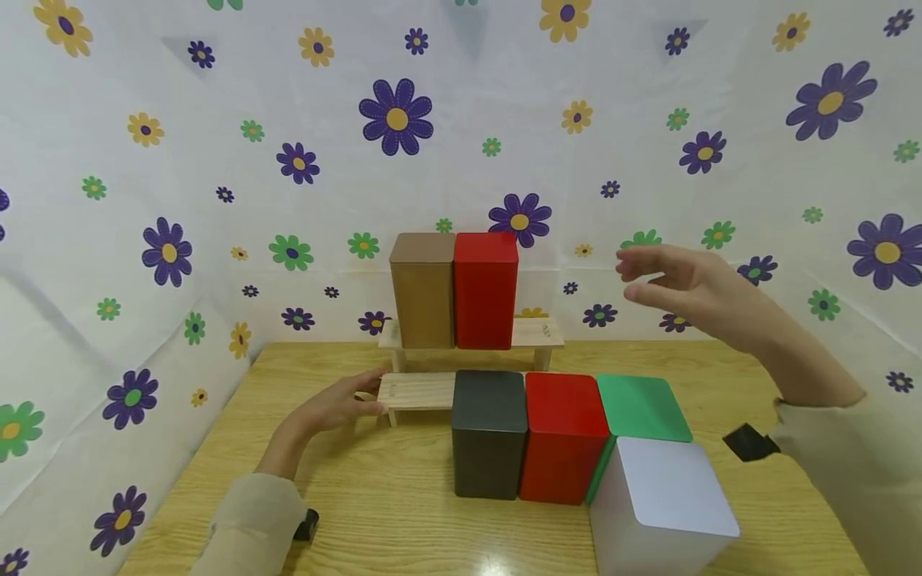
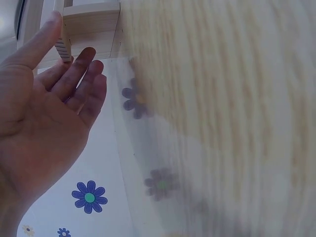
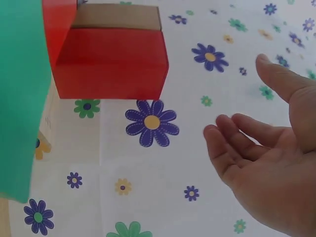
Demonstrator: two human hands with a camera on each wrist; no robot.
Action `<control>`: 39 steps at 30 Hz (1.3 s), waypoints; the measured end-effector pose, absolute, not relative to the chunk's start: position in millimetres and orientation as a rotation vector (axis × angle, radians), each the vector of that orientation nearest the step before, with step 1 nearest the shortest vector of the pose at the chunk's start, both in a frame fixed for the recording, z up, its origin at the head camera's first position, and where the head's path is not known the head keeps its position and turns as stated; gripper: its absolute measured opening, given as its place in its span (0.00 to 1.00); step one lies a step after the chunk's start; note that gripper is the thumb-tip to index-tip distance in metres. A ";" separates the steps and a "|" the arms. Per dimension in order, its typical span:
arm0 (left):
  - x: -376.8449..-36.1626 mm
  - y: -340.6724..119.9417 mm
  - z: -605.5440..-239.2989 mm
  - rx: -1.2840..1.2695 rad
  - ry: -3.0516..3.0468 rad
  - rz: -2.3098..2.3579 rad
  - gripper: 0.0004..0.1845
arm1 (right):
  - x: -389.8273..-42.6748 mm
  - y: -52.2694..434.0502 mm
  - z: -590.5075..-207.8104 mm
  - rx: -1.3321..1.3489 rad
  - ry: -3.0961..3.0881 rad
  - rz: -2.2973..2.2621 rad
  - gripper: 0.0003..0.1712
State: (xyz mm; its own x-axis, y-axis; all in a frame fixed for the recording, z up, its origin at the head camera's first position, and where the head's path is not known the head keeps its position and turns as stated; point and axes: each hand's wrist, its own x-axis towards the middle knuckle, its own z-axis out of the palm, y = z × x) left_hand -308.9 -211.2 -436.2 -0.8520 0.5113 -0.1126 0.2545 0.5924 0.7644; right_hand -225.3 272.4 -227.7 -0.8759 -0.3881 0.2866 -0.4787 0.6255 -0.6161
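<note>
Bench [image 1: 416,390], pale grained wood, short-legged, end pinched by left hand [image 1: 344,406], right hand [image 1: 695,288] in midair, unclasped

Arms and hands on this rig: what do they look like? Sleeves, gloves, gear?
Left hand and right hand: bare, no gloves or rings visible. Left sleeve and right sleeve: pale beige, plain. A small black piece shows beside each: left piece, right piece. No cables visible.
</note>
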 end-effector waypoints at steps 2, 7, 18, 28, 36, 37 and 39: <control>-308.5 -210.5 -435.8 0.618 2.497 1.126 0.39 | -240.3 270.8 -223.9 0.706 -2.715 1.111 0.26; -309.1 -209.6 -434.5 0.615 2.499 1.104 0.39 | -274.1 261.8 -217.7 0.691 -2.743 1.205 0.32; -311.3 -208.7 -433.9 0.589 2.492 1.114 0.40 | -326.5 222.0 -222.5 0.748 -2.804 1.238 0.42; -311.5 -209.0 -435.4 0.600 2.471 1.152 0.40 | -346.8 195.9 -236.8 0.805 -2.852 1.268 0.49; -309.5 -208.2 -435.6 0.651 2.452 1.160 0.39 | -353.8 181.7 -247.1 0.809 -2.904 1.336 0.58; -309.6 -208.4 -435.9 0.651 2.453 1.160 0.39 | -353.8 180.1 -247.5 0.805 -2.908 1.345 0.59; -310.1 -208.6 -436.4 0.648 2.454 1.161 0.39 | -354.2 177.4 -247.7 0.805 -2.892 1.365 0.59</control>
State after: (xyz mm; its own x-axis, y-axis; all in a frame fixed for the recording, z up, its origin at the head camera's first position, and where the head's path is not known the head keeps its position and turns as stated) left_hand -310.1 -208.6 -436.4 -0.8347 0.5386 -0.1147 0.2527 0.5597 0.7892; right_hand -354.2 177.4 -247.7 -0.8694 -0.4900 0.0640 -0.3609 0.5411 -0.7596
